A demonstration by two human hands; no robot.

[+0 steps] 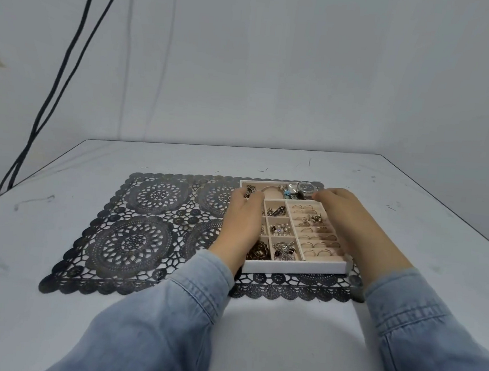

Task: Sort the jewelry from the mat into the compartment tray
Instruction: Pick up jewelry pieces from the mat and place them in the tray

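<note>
Pale blue denim sleeves (pixel 167 311) cross the near edge of the white bench (pixel 27 225). The left grip (pixel 243 219) and right grip (pixel 349 221) lie over the white, beige-lined compartment tray (pixel 295 268), mid-bench on the dark lace-cut mat (pixel 132 234). Both curl forward, and I cannot tell whether either clasps anything. The jewelry (pixel 283 249) sits in the compartments. A dragged wrist would likely jumble the sorted gold rings (pixel 310 244) or knock the silver wristwatch (pixel 305 187) over the far rim.

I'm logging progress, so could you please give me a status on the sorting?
Left hand and right hand at tray edges, grips unclear. Tray on mat, jewelry in compartments. None loose on mat.
</note>
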